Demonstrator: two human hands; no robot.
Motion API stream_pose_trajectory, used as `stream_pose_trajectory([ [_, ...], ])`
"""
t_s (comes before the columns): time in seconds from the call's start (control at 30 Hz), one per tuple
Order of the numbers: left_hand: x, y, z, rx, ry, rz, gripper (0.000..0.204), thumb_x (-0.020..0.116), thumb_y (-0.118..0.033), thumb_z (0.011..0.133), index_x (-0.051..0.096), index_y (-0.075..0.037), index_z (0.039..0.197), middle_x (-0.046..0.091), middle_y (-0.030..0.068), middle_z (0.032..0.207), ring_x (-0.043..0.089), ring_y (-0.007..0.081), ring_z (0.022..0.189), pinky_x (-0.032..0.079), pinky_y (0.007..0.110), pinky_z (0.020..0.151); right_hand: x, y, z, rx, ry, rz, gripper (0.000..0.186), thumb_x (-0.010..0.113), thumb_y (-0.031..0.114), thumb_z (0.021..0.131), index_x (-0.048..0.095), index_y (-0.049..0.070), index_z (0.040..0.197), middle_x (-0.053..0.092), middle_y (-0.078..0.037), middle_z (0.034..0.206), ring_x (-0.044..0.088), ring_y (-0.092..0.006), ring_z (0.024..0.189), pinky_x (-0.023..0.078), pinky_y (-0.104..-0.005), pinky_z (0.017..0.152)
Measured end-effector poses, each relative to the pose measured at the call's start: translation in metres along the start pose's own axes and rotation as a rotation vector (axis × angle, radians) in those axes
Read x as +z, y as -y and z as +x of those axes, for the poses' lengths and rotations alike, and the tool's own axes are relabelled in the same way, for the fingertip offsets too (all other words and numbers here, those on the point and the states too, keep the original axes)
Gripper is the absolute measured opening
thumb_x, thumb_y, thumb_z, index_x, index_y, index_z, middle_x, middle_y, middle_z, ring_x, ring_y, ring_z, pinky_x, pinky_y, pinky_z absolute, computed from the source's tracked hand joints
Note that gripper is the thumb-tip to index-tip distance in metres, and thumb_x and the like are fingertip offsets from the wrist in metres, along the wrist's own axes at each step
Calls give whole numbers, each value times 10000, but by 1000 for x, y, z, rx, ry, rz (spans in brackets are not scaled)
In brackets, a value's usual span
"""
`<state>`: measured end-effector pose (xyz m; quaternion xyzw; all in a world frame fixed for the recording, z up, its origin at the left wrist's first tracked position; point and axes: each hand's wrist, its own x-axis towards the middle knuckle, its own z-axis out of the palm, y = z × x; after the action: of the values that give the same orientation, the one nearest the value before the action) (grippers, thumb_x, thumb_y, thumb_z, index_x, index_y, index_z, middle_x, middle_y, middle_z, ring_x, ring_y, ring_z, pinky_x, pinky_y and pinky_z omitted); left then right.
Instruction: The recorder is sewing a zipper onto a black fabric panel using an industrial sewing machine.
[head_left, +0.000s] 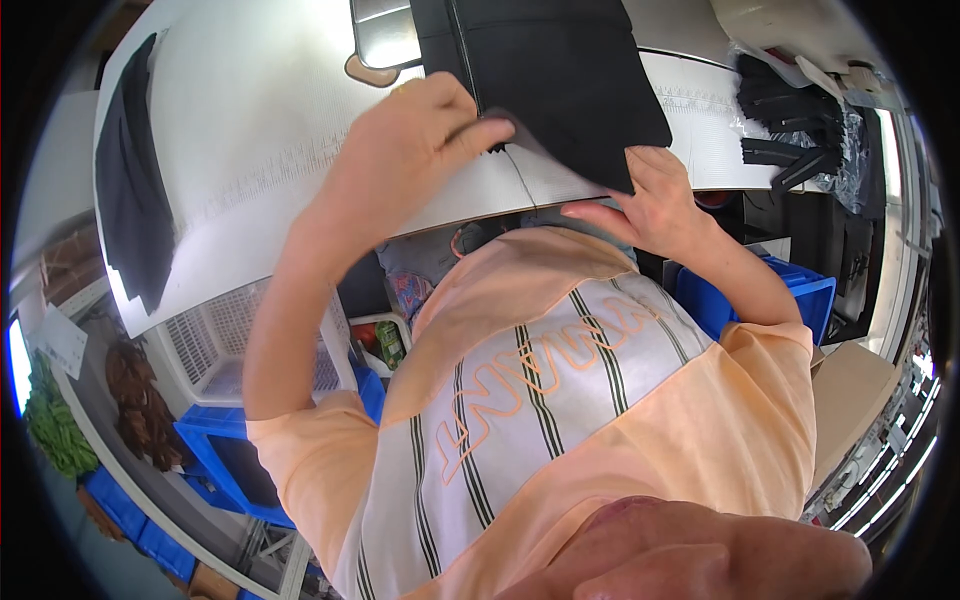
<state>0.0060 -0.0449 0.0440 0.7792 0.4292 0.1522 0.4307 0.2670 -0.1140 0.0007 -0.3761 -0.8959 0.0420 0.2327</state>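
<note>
While I am working from afar through the head view, my left hand [420, 125] is pinching the near edge of a black fabric panel [555, 75], just below a line that could be a seam or a zip. The panel is lying beyond both hands on the white work table [250, 110], its near edge lifting and blurring to grey between them. To handle this well, I am judging that the edge is needing light, even tension: enough to flatten the curl, without twisting the cloth or pulling that line crooked. A thin dark thread [522, 178] is hanging just below the left pinch, and I am treating it as the likeliest thing to snag under a fold.

My right hand [660, 200] is resting at the panel's near right corner, fingers over the cloth, thumb pointing left and apart from them; I cannot tell whether it is gripping. As for pose, the left forearm is slanting up from the lower left, knuckles uppermost, while the right forearm is reaching in from the lower right, its elbow bending outward. A tan rounded piece [370, 72] is lying just beyond the left knuckles, leaving that side crowded.
</note>
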Motion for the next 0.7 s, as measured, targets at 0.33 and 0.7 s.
stream_pose_trajectory([
  [0.33, 39, 16, -32, 393, -344, 544, 576, 812, -144, 625, 656, -111, 1178, 545, 52, 1151, 552, 238, 1048, 441, 463, 953, -29, -16, 59, -53, -118, 88, 226, 728, 142, 802, 679, 41, 998, 650, -79, 980, 614, -267, 879, 506, -355, 720],
  [0.7, 41, 17, -36, 300, -297, 501, 653, 804, -127, 618, 650, -188, 1249, 560, 24, 1203, 571, 221, 1085, 346, 538, 1056, 31, -66, 110, -99, -32, -213, 386, 614, 300, 925, 571, 170, 1285, 543, -16, 1321, 513, -229, 1166, 431, -383, 955],
])
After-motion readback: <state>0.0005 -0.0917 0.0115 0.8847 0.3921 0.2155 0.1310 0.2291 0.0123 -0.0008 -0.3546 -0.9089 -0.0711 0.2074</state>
